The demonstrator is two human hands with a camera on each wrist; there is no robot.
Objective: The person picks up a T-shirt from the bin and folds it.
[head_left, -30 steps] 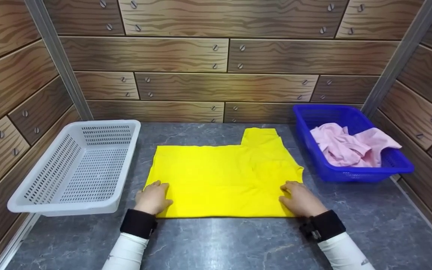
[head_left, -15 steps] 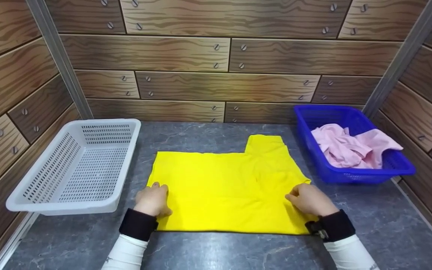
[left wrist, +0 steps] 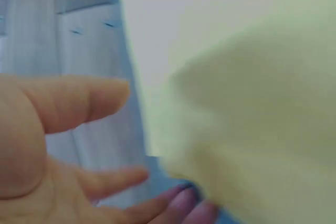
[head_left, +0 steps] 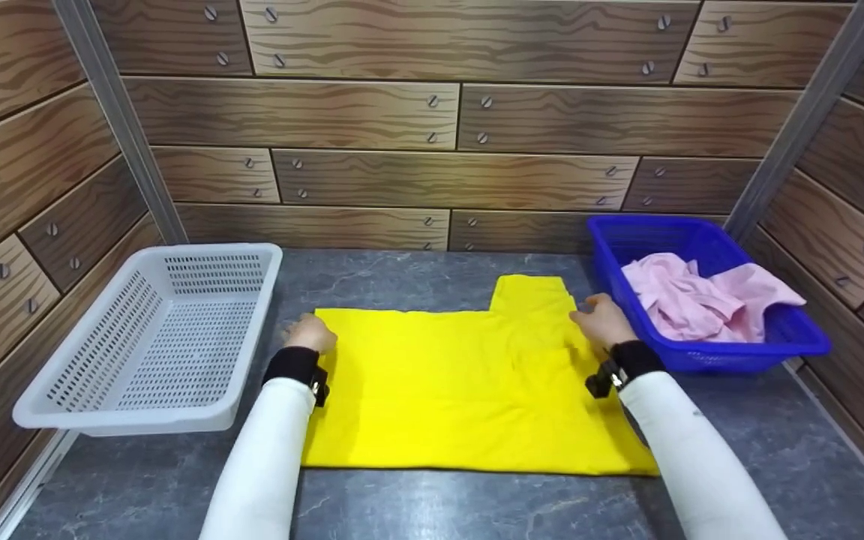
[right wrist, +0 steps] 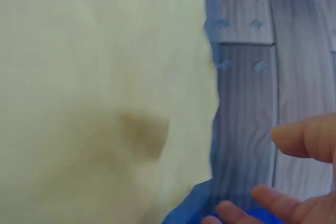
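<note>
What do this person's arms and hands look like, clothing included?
The left hand and right hand are bare. Long white sleeves run down to black wristbands, each with a small dark device on its inner side.

Shows matt yellow cloth (head_left: 432,390), smooth plastic in the white basket (head_left: 177,345) at nine o'clock, glossy tabletop (head_left: 432,506) at six.

The tabletop (head_left: 421,504) catches glare — wrist views blur.

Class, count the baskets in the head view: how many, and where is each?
2. The white basket stands left of the yellow cloth, the blue basket right of it, holding pink cloth.
</note>
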